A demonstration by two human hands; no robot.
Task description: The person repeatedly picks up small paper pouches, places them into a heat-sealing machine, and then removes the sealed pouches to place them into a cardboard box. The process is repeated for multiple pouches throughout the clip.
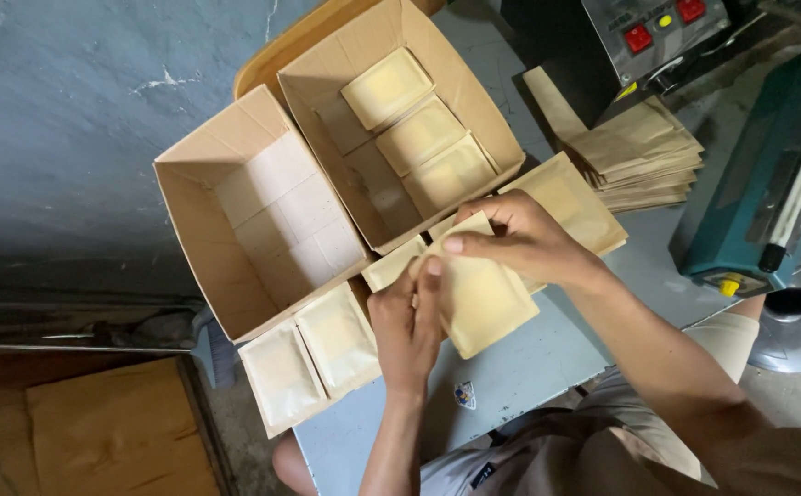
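Both my hands hold a tan paper pouch (483, 303) over the grey table (520, 367). My left hand (407, 326) pinches the pouch's left edge from below. My right hand (520, 241) grips its upper edge from above. More pouches lie under it (391, 264). Just beyond stands an open cardboard box (327, 73) with three filled pouches (419, 133) lined up inside. Another cardboard box (198, 239) to the left holds white packets (295, 207).
Two pale pouches (313, 354) lie on a box flap at the table's left edge. A stack of flat brown paper bags (639, 156) sits at the right, beside a teal sealing machine (768, 184) and a grey control unit with red buttons (658, 32).
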